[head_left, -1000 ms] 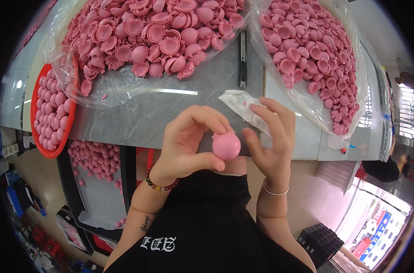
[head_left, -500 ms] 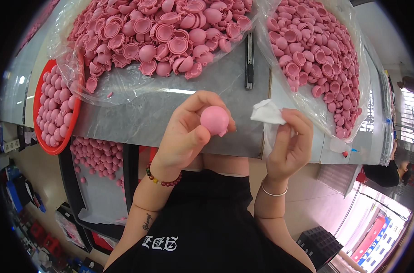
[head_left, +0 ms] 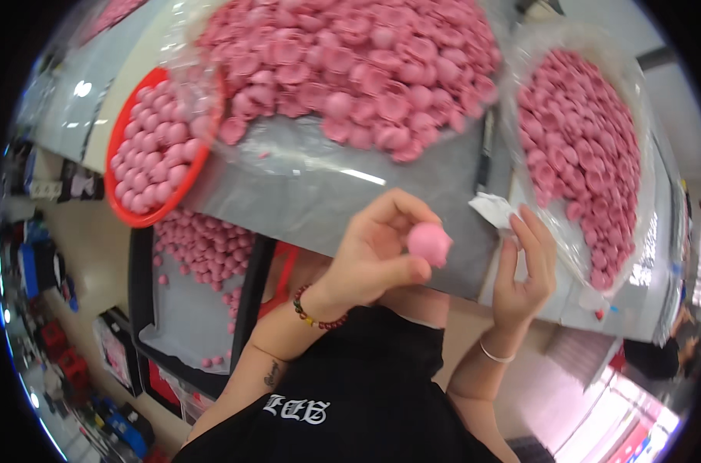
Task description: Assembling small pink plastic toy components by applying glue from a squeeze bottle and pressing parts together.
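Between the thumb and fingers of my left hand (head_left: 377, 251) is a small pink plastic ball (head_left: 428, 242) with little bumps on its edge. It is held over the near edge of the grey tabletop (head_left: 312, 189). Off to the right, my right hand (head_left: 526, 266) pinches a crumpled white tissue (head_left: 493, 209) by one side, thumb against fingers. The ball and the tissue are apart.
A large heap of pink half shells (head_left: 389, 100) lies on clear plastic across the table, a second heap (head_left: 578, 150) on the right. At left stands a red basket (head_left: 113, 189) of pink balls, above a black tray (head_left: 141, 270) with more. A black cutter knife (head_left: 485, 154) lies between the heaps.
The view has swung, shifting the table contents rightward. The ball has turned in my left fingers, its bumps now facing right. Both hands keep hold of the ball and tissue.
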A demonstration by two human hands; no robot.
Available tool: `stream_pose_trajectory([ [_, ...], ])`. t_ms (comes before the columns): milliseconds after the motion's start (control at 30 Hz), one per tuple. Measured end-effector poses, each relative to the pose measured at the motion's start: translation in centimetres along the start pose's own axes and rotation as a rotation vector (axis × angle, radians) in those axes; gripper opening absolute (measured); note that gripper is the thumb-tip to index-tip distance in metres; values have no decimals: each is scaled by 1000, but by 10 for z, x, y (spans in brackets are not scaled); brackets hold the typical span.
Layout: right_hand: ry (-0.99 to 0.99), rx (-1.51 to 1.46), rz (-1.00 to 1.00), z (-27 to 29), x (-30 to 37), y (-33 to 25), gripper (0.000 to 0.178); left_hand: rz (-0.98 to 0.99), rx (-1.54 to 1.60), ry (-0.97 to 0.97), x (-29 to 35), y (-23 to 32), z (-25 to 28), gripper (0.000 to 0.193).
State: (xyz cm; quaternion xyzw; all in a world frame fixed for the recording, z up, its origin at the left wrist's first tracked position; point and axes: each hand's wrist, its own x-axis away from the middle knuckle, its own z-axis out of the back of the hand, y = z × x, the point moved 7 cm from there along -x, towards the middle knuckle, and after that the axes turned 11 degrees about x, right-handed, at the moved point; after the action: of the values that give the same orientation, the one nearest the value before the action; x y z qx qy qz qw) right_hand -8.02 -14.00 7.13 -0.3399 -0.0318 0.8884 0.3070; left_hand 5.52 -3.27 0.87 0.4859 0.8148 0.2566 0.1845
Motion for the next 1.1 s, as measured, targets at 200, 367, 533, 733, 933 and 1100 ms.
stream_pose_trajectory([
  [200,-45,-49,-55,3,27,19,25,-930,-1662,223,26,131,-2,21],
  [367,10,-150,-100,2,20,17,25,-717,-1783,657,32,227,89,28],
  [533,8,-174,-139,0,24,22,22,-224,-2034,561,17,216,123,44],
  [733,14,-219,-158,1,25,21,21,-25,-2016,643,15,217,130,55],
  [933,85,-274,-160,7,28,23,17,-603,-2197,704,18,209,66,32],
  [1100,99,-275,-149,16,33,30,13,-455,-2398,588,-8,163,51,14],
])
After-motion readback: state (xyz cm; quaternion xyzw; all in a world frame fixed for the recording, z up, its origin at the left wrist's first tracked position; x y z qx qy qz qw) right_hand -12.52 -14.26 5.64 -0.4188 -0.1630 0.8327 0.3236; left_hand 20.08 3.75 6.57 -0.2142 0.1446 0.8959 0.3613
